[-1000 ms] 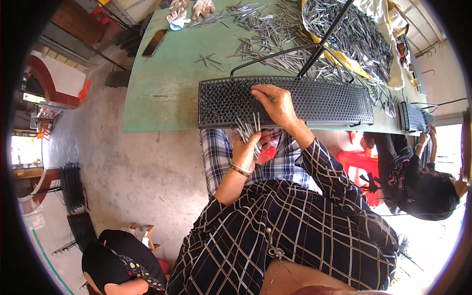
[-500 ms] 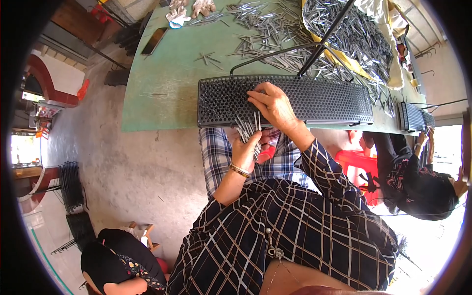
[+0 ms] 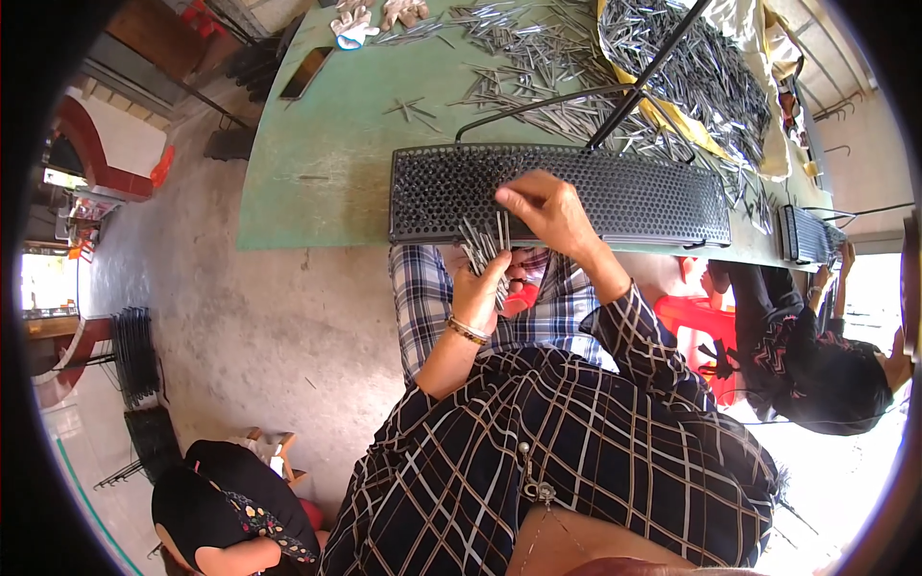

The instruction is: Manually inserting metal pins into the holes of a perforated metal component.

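Observation:
My left hand (image 3: 477, 290) is closed round a bundle of thin grey metal rods (image 3: 477, 244), which fan up from the fingers just below the near edge of a long black perforated rack (image 3: 653, 197). Over the left-middle part of that rack is my right hand (image 3: 552, 213), its fingers curled in and the thumb pointing left. Whatever its fingertips hold, if anything, is hidden. Many round holes cover the rack's face, and a bent black wire frame (image 3: 538, 104) rises behind it. The rack lies along the near edge of the green table (image 3: 317, 206).
Loose rods (image 3: 523, 53) lie scattered at the back, beside a yellow-edged sack (image 3: 687, 82) heaped with more. A phone (image 3: 307, 74) and gloves (image 3: 353, 29) are at the far left. At right, a co-worker (image 3: 816, 365) handles another rack (image 3: 807, 233); another person (image 3: 230, 509) is low left.
My right hand has shifted a little right and toward me, its fingers curling further in. My left hand stays in place with its rods.

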{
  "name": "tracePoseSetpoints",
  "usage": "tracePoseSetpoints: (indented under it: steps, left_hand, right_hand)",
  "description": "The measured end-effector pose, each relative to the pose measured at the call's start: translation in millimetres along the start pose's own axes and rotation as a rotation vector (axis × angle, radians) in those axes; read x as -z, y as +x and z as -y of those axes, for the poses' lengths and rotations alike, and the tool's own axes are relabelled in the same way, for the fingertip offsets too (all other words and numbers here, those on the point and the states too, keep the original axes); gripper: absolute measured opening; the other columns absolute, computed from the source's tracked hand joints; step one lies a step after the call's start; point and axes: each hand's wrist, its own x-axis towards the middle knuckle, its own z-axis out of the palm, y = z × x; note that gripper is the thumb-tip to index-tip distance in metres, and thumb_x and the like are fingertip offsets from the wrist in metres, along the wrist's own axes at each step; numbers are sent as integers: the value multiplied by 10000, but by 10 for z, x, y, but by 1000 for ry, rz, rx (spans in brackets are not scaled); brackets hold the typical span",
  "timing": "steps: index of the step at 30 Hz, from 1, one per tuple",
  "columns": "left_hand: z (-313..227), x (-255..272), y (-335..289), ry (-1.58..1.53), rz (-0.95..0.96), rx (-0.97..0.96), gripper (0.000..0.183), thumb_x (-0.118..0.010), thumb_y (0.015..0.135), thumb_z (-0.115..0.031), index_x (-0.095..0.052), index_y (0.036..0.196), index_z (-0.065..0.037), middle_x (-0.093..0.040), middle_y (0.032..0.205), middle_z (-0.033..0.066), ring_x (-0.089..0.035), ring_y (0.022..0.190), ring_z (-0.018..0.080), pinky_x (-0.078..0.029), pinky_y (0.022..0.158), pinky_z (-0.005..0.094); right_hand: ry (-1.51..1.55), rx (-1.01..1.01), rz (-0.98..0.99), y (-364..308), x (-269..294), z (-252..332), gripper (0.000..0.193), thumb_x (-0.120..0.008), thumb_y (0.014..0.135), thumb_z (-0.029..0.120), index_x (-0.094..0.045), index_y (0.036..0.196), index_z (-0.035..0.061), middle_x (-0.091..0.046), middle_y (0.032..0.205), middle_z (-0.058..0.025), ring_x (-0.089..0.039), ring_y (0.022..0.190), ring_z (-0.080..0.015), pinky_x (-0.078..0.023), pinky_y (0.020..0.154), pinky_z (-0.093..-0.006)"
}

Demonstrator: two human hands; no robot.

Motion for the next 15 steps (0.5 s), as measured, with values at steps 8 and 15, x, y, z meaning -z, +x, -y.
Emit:
tracePoseSetpoints:
  steps: [8,15]
  left_hand:
    - [-58,-47,-20,-27,14,5,212,-611,882,-175,-599,1041,-35,-675,951,108,-617,726,137,-494,555,253]
    - [9,30,-19,22,26,18,204,-599,879,-141,-586,1050,-30,-675,935,110,-612,708,137,-485,542,255]
  right_hand:
    - [378,-326,213,-115,17,-2,255,-699,830,198,-680,963,-18,-667,770,-43,-568,688,-64,-472,622,-215]
    - [329,-136,-61,93,-120,9,204,-678,845,166,-683,969,4,-675,851,-38,-584,754,-76,-475,674,-217]
